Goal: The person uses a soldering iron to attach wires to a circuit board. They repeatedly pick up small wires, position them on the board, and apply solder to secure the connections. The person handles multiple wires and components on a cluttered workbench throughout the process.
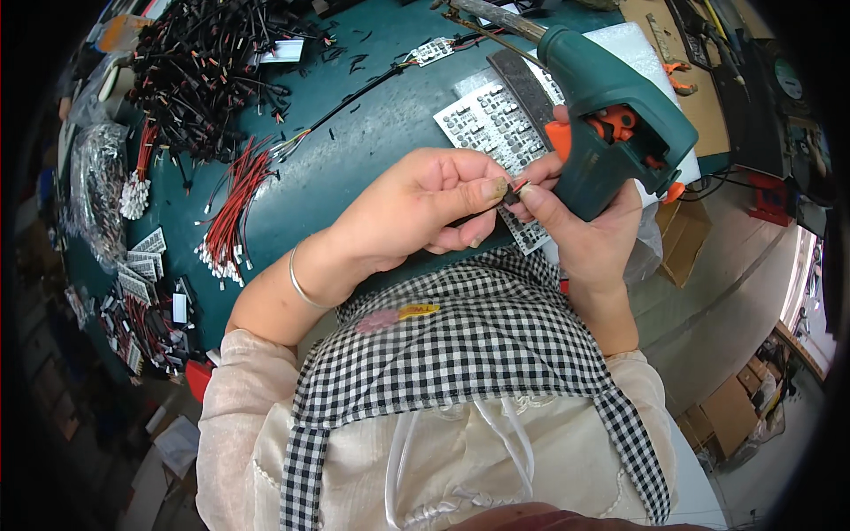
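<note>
My left hand (pixel 425 199) is closed, thumb and fingertips pinching a small black connector (pixel 511 197) with a short red wire end showing. My right hand (pixel 593 230) wraps the handle of a green pistol-shaped soldering gun (pixel 611 75) with an orange trigger. Its barrel points away toward the upper left. The right thumb and index finger also reach to the connector, meeting my left fingertips. Just beyond and beneath the hands lies a white panel of small circuit boards (pixel 474 119), partly covered by a dark bar (pixel 522 88).
A big heap of black cables (pixel 208 71) fills the far left of the green table (pixel 354 133). Red wires with white plugs (pixel 235 212) lie nearer. A small board (pixel 432 51) on a black cable sits at the back. Plastic bags (pixel 99 190) line the left edge.
</note>
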A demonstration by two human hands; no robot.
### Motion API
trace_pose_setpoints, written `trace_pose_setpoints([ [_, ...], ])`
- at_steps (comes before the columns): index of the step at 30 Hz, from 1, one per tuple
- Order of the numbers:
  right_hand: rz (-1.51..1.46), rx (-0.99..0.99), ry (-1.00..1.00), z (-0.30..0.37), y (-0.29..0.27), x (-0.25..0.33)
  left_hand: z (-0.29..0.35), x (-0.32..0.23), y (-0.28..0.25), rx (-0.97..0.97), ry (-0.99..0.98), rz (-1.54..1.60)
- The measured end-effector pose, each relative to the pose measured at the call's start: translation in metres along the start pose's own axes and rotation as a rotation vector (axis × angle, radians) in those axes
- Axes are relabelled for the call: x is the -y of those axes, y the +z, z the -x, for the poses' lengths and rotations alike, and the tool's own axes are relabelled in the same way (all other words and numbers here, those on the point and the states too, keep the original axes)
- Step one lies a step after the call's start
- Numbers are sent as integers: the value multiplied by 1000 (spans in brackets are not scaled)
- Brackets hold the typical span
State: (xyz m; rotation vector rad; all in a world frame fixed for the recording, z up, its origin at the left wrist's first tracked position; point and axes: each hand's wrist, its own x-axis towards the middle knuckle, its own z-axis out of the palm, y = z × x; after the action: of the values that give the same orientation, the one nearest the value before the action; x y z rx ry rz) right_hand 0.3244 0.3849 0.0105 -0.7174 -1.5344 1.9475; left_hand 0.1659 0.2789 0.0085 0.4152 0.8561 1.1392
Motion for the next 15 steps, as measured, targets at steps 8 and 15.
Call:
trace_pose_setpoints([
  [8, -17, 43, -10, 5, -2, -1, 1, -3, -4, 59, -84, 55],
  [15, 27, 33, -24, 8, -3, -4, 3, -3, 1, -26, -3, -176],
])
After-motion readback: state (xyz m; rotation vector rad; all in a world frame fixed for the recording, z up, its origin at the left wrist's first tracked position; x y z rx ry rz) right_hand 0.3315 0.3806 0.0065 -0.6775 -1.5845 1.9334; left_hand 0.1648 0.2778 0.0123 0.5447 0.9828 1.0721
